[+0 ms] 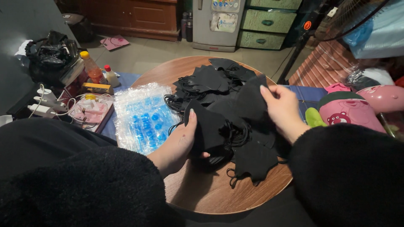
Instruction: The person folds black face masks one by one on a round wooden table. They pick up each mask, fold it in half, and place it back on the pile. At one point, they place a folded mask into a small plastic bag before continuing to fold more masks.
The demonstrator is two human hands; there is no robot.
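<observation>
We've got the left hand (179, 145) w/ its grip closed on a black face mask (207, 126), thumb pressed on top, fingers under it. Right hand (283, 110) pinches the edge of another black mask (251, 101), grip narrow, lifted just above the heap. Both masks sit at the near end of the mask pile (214, 82), which covers the round wooden counter (210, 193). Left of the pile, touching the counter's edge, lies a clear plastic packet w/ blue print (141, 117). Farther left: an orange bottle (91, 67).
</observation>
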